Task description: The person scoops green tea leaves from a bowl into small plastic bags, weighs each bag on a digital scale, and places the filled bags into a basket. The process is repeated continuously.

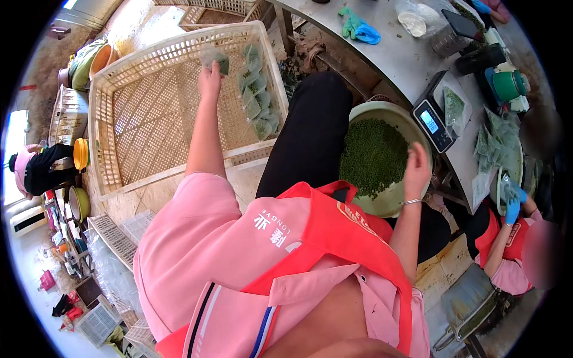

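Over the far right part of a cream plastic crate [179, 46], my left hand [209, 82] grips the end of a small clear bag [222, 63] with green contents. Beside it, a row of similar green-filled bags [255, 89] lies along the crate's right side. My right hand [416, 170] hovers at the right rim of a pale round tub [391, 207], its fingers loosely bent and nothing visible in them. Inside the tub is a heap of small round green grains [373, 152].
On the metal table [382, 59] to the right, a digital scale [434, 116] bears a filled bag [453, 110]. Blue and green gloves [360, 28] lie farther back. More bags [498, 140] are heaped near a co-worker's blue-gloved hands [512, 203]. Another person [36, 170] bends at far left.
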The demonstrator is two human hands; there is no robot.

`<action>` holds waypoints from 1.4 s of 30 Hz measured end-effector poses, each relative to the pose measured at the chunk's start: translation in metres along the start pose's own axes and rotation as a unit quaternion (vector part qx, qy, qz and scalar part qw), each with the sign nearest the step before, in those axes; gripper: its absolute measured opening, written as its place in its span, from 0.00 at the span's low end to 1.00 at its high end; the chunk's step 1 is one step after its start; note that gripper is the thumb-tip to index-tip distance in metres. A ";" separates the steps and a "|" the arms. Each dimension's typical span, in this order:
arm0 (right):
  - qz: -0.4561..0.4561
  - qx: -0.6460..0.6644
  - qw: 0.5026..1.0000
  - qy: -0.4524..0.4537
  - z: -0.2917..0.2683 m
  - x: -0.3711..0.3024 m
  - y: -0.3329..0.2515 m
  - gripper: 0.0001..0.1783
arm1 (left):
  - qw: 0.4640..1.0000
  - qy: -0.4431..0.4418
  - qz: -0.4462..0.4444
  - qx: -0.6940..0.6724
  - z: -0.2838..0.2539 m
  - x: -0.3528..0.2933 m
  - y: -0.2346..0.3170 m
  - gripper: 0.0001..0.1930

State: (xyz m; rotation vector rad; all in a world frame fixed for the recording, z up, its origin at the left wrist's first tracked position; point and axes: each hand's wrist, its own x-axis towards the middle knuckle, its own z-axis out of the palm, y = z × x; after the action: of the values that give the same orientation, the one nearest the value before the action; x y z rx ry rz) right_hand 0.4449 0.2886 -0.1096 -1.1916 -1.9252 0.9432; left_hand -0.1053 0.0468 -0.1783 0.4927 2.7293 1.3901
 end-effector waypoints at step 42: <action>-0.016 -0.139 0.990 0.010 -0.034 -0.010 -0.010 0.19 | 0.771 -0.360 0.524 0.048 0.178 -0.226 0.267 0.08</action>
State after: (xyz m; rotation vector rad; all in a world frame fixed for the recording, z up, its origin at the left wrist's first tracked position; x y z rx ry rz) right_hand 0.4721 0.2833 -0.0855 -1.3164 -2.1033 0.6576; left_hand 0.2106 0.2649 -0.0969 2.2160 1.8115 0.7610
